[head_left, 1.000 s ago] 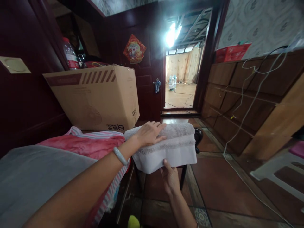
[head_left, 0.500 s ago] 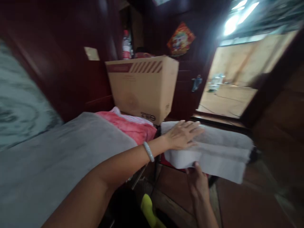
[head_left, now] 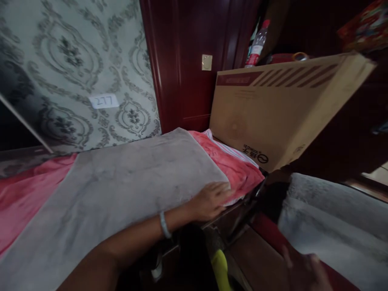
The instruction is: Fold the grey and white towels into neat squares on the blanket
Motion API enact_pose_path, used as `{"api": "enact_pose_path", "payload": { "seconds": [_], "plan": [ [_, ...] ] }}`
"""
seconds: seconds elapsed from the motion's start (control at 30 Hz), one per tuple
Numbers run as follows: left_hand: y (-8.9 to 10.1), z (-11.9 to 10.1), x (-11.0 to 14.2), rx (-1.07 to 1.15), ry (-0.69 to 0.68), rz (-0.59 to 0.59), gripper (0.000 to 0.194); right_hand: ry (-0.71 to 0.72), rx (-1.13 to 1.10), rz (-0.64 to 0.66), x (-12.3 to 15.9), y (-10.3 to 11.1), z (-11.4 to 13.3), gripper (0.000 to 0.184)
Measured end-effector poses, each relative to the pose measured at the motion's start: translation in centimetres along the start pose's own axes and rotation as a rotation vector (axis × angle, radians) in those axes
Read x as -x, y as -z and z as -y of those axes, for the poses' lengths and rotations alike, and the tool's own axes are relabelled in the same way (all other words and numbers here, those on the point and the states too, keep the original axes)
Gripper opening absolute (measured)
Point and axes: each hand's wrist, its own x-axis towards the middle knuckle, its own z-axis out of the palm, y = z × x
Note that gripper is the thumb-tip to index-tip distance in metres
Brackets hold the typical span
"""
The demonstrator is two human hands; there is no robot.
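My left hand (head_left: 212,200), with a pale bracelet (head_left: 164,224) at the wrist, is at the right front corner of a grey cloth (head_left: 142,173). Its fingers look closed over the cloth's edge, though blur softens them. The grey cloth lies over a pink-red cloth (head_left: 233,165), which shows at both ends. Low at the right, my right hand (head_left: 309,268) is smeared by motion, so its fingers cannot be read. It is near a folded light grey cloth (head_left: 336,214) lying on a red-edged seat (head_left: 273,232).
A large cardboard box (head_left: 260,113) stands behind the cloths, with a red-capped bottle (head_left: 257,46) at its back. Patterned wallpaper (head_left: 121,76) bears a paper marked 277 (head_left: 104,101). Something yellow-green (head_left: 220,270) is below, on the floor side.
The view has swung left. My left hand has left the folded light grey cloth for the corner of the larger grey one. My right hand has come away from the folded cloth's edge.
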Motion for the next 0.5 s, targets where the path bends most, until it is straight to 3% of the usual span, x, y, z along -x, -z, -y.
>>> {"api": "enact_pose_path", "payload": {
  "seconds": [0.13,0.27,0.4,0.5],
  "plan": [
    [3.4,4.4,11.2,-0.092,0.460,-0.059,0.052,-0.150,-0.065,0.147,1.3,-4.5,-2.3,0.039],
    [8.2,6.2,24.3,-0.312,0.943,-0.111,0.052,-0.187,-0.042,0.307,0.8,-10.8,-2.7,0.055],
    [12.2,4.3,35.2,-0.540,1.470,-0.035,0.061,0.042,0.159,0.441,-2.3,-17.4,-2.4,0.057],
    [13.5,1.7,40.3,-0.601,1.739,-0.027,0.064,0.361,0.479,0.503,-5.9,-21.1,-3.1,0.064]
  ]
}}
